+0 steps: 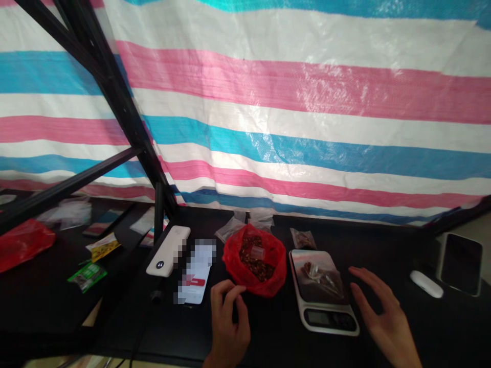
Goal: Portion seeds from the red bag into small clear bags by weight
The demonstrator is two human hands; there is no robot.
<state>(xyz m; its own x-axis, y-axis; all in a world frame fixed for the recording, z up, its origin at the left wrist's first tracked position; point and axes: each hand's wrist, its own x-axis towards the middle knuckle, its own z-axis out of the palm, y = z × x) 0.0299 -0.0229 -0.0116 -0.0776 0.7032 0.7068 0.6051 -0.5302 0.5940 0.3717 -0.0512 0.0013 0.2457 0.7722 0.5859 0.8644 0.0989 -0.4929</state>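
Head view, the only one on offer: low in the frame, just left of centre, the left hand (227,319) comes up from the bottom edge with its fingers curled loosely, fingertips (235,291) at the near rim of the crumpled red plastic bag of brown seeds or nuts (268,278). Whether it actually pinches the plastic I cannot tell; it looks like touching, not a firm clamp. A small clear plastic cup (258,252) lies half sunk in the brown heap.

That bag should handle soft and floppy, thin film with a loose, shifting load, so it will sag and could spill if lifted by one edge. I'd say gather the rim, or cup it from beneath.

To the right of it, lower centre, sits the white digital kitchen scale with a shiny steel platform (321,296). On the platform lies a small clear plastic pouch with a few brown pieces inside (324,276): light, slippery, easy to nudge off. Best taken at its top edge.

The right hand (383,317), lower right, is spread flat with fingers apart, holding nothing, hovering just beside the scale's right edge. The pouch lies to its left, near but apart from the fingertips.

Further left along the black tabletop (276,332): a smartphone with a lit screen (196,273), then a white power bank (169,250).
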